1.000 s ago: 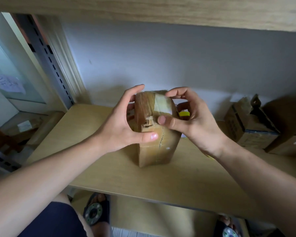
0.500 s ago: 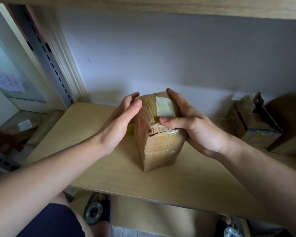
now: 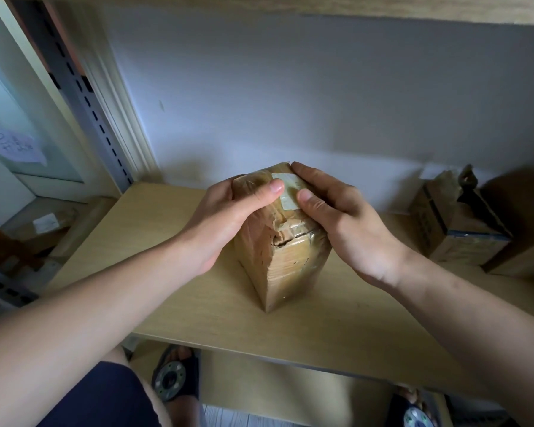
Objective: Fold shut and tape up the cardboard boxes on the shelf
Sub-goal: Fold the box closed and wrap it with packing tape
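Pressing: both thumbs bore down on the pale tape strip (image 3: 285,191) across the top of the tall cardboard box (image 3: 282,245), which stood upright near the middle of the wooden shelf (image 3: 173,272).
Left hand: the left hand (image 3: 225,220) wrapped the box's left side, fingers curled round its far edge, thumb laid flat on the top beside the strip.
Right hand: the right hand (image 3: 342,223) grasped the right side, fingers over the far top edge, thumb tip on the strip's near end.
Weak spot: a torn, gaping seam (image 3: 282,238) showed at the near top corner (crumpled old tape around it), and the short strip did not reach it.
Risk: the flaps could probably spring open there, since worn, wrinkled tape likely gives poor adhesion.
Tipping: the box was tall and narrow, so a hard sideways push might topple it.
Other boxes: two more cardboard boxes (image 3: 457,232) waited at the far right of the shelf, one with flaps up.
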Demonstrator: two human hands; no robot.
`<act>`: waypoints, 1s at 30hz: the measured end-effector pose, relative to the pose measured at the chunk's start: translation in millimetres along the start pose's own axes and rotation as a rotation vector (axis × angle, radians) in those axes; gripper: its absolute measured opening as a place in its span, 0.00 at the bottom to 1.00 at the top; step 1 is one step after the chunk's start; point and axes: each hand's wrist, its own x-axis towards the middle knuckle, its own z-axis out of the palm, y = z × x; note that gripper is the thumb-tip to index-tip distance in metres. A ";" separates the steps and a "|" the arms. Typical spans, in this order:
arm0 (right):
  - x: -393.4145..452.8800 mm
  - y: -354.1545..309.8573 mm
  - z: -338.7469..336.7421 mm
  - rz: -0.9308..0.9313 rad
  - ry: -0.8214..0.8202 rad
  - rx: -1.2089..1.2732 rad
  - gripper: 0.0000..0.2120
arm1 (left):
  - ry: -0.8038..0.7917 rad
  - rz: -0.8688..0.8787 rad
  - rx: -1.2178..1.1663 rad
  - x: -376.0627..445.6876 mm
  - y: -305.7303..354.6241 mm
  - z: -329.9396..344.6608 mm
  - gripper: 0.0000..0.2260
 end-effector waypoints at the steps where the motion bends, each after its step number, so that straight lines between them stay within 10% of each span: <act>1: -0.2 -1.1 0.4 -0.004 0.001 -0.023 0.22 | 0.004 -0.006 -0.002 0.5 0.4 0.3 0.16; 30: 2.2 -12.6 -17.0 0.030 -0.223 -0.017 0.44 | -0.036 0.105 0.148 -0.3 -9.6 -14.1 0.15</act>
